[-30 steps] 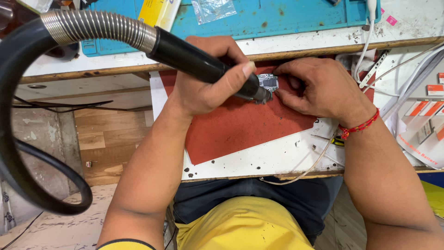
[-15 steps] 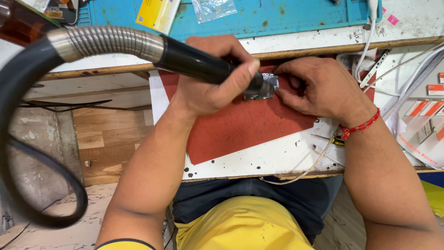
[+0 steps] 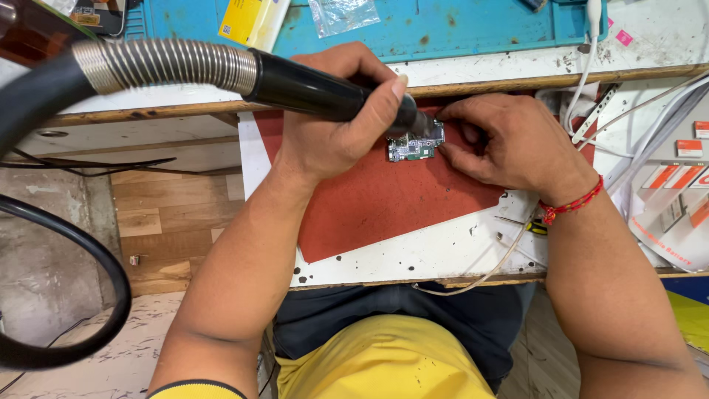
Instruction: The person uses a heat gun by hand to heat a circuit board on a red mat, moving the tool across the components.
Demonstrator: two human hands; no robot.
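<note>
A small green circuit board (image 3: 414, 148) lies on a red mat (image 3: 384, 199) on the white work shelf. My left hand (image 3: 336, 122) grips the black handle of a hot-air tool (image 3: 310, 87), whose ribbed metal collar and thick black hose (image 3: 66, 222) curve off to the left. The tool's nozzle points down at the board's upper edge. My right hand (image 3: 509, 144), with a red thread band at the wrist, rests on the mat and pinches the board's right end with its fingertips.
A blue work mat (image 3: 443, 26) lies on the bench behind, with a yellow packet (image 3: 247, 21) and a clear plastic bag (image 3: 343, 13). White cables (image 3: 591, 66) and red-and-white cartons (image 3: 683, 192) crowd the right side. A thin wire (image 3: 480, 273) trails over the shelf's front edge.
The tool's handle has swung a little, so the hose sits higher at the left. The nozzle stays at the board. My right hand keeps its hold.
</note>
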